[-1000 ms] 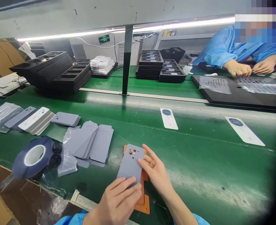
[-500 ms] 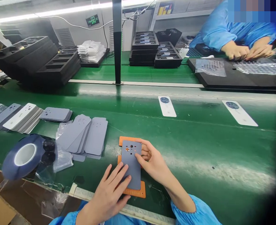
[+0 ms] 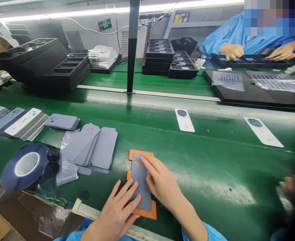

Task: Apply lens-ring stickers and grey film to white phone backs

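A thin grey phone back sheet (image 3: 141, 187) with camera holes lies over an orange fixture plate (image 3: 150, 211) on the green bench, near its front edge. My left hand (image 3: 119, 207) rests with spread fingers on the sheet's lower left side. Over the sheet's upper end, my right hand (image 3: 160, 177) has its fingers bent and close together, the tips touching beside the camera holes. Its thumb is tucked mostly out of sight, and I cannot make out whether anything is between the fingers. Left of the fixture, several grey sheets (image 3: 103, 147) lie in overlapping piles.
At left are a roll of blue film (image 3: 8, 174), a stack of white-topped sheets (image 3: 24, 122) and a grey stack (image 3: 62, 121). Two white panels (image 3: 186, 124) lie ahead. Black trays (image 3: 69, 68) stand behind. A co-worker's hands (image 3: 231, 51) work at a black tray across the bench.
My right hand has moved from the sheet's right edge onto its top, covering part of the camera holes. My left hand stays put. The co-worker's hands have moved apart.
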The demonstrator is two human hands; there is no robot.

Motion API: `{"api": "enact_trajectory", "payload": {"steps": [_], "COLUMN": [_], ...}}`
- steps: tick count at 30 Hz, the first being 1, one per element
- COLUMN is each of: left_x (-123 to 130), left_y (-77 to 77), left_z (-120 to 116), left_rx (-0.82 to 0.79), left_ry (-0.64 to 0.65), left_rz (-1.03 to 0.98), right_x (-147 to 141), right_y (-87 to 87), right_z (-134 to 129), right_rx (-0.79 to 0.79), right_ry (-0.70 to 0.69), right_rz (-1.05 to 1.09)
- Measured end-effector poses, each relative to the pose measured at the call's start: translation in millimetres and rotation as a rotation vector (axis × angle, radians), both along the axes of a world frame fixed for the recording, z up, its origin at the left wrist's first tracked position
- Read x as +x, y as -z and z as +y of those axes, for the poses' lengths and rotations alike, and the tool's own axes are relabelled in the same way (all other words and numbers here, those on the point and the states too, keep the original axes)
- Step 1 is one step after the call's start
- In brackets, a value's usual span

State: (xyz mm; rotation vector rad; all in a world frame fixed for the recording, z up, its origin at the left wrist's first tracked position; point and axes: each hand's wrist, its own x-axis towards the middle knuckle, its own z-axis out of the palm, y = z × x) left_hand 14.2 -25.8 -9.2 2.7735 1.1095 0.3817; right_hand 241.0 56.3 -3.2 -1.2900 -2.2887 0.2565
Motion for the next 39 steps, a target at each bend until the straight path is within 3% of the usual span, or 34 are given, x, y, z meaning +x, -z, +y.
{"api": "enact_trajectory", "payload": {"steps": [3,7,16,22,25,29,34,37,39], "left_x": [0.2,0.6,1.9,4.2,3.4,-1.9,-10.9,-13.3,-13.5], "left_y": [1.3,3.5,4.9,7.0,3.1,-3.1,-6.3,-7.9,-8.5], "left_z": [1.6,3.6,1.3,0.5,-1.0,-3.5,3.0,9.6,12.5], "left_rx": [0.033,0.037,-0.025,-0.09,-0.156,-0.328,-0.711,-0.992,-1.073], "left_ry": [-0.001,-0.001,-0.045,-0.062,-0.079,-0.215,-0.466,-0.554,-0.572], "left_rz": [-0.04,-0.054,-0.108,-0.191,-0.332,-0.678,-1.006,-1.141,-1.222], "right_x": [-11.4,-24.1,-20.9,1.2,0.6,-6.8,-13.1,-17.7,-23.1], "right_y": [-1.9,-7.3,-13.1,-1.3,3.6,-6.1,-27.2,-29.4,-25.8], "right_z": [-7.0,-11.2,-14.4,-37.4,-47.2,-56.3,-58.7,-54.2,-51.7], "right_rx": [-0.005,-0.043,-0.027,0.028,-0.023,-0.097,-0.292,-0.45,-0.577], "right_ry": [-0.055,-0.005,0.019,0.286,0.296,0.297,0.002,0.047,0.104], "right_rz": [-0.12,-0.218,-0.132,-0.043,-0.052,0.041,0.196,0.263,0.325]}}
